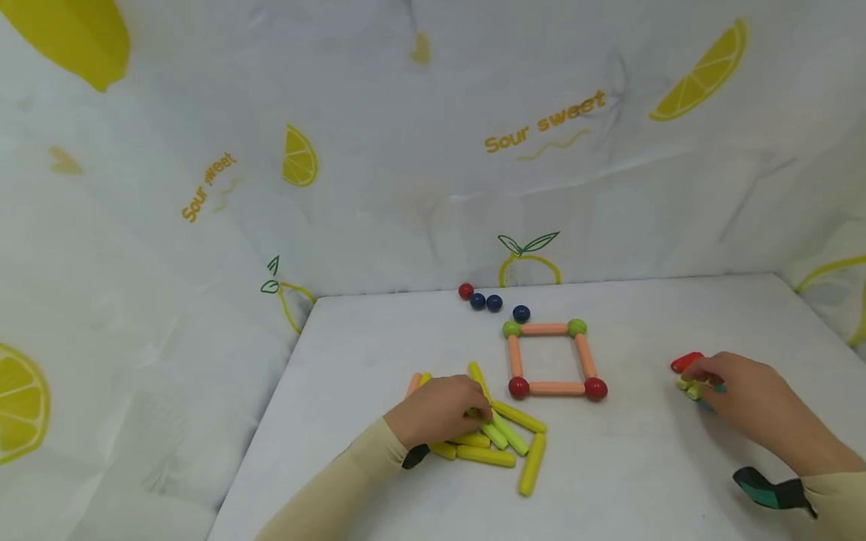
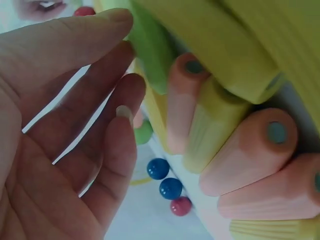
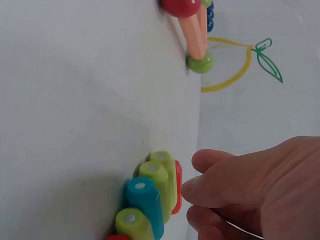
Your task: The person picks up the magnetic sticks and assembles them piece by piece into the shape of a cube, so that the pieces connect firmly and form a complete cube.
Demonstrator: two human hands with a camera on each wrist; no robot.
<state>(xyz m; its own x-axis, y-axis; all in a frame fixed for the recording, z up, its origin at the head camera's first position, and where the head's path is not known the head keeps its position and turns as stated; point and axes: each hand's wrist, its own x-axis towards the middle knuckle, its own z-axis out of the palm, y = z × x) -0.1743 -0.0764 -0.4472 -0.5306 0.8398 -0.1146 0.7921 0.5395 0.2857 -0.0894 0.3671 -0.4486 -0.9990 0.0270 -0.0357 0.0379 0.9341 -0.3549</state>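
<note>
My left hand (image 1: pixel 443 409) reaches over a pile of magnetic rods, mostly yellow (image 1: pixel 485 455), with its fingertips at the light green rods (image 1: pixel 514 437). In the left wrist view, thumb and fingertips are right beside a green rod (image 2: pixel 152 50), fingers loosely bent. Pink rods (image 2: pixel 250 155) with grey end discs lie in the same pile. My right hand (image 1: pixel 751 391) is over a small row of rods at the right. There, its thumb and fingertips come up to a red rod (image 3: pixel 178 187), beside light green rods (image 3: pixel 159 180) and a teal rod (image 3: pixel 145 202).
A square of pink rods (image 1: pixel 556 388) stands mid-table, with red balls (image 1: pixel 596 388) at its near corners and green balls (image 1: pixel 577 327) at the far ones. Behind it are blue balls (image 1: pixel 495 303) and a red ball (image 1: pixel 466 291). A lemon-printed white cloth (image 1: pixel 406 225) backs the table.
</note>
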